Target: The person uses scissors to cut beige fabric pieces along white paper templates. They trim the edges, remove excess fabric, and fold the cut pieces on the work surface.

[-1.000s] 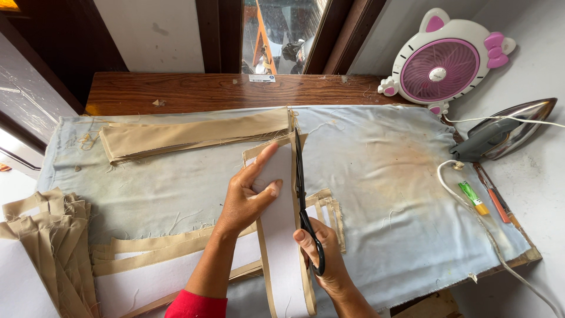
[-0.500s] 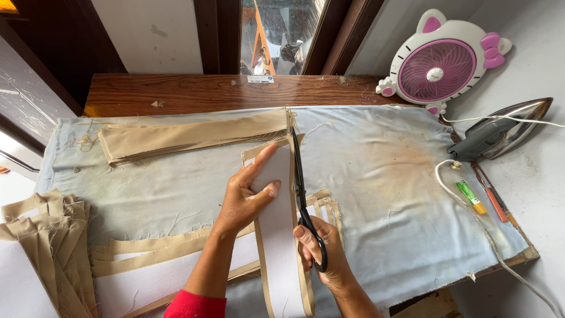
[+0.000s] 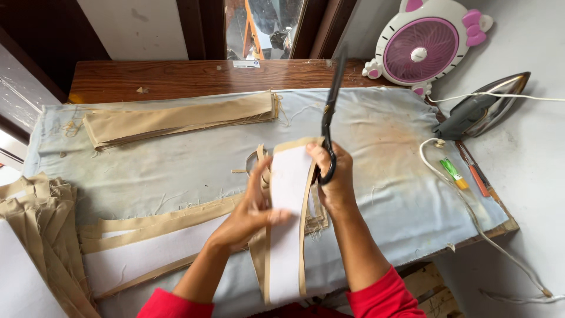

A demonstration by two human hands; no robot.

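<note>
My right hand (image 3: 335,182) grips black scissors (image 3: 329,112) by the handles, blades shut and pointing up and away over the board. It also touches the right edge of a tan fabric strip with white interlining (image 3: 288,218). My left hand (image 3: 250,212) holds the left side of that strip, lifting it off the pale blue padded board (image 3: 176,165). The strip hangs down toward me past the board's front edge.
A stack of tan strips (image 3: 176,118) lies at the back left of the board. More tan and white pieces (image 3: 141,247) lie at the front left, folded tan cloth (image 3: 41,229) beside them. A pink fan (image 3: 421,50), an iron (image 3: 482,106), its cord and markers (image 3: 462,175) sit on the right.
The scissors have left the cut and now point upward. Both hands have picked the strip up from the board, where the left hand earlier pressed it flat.
</note>
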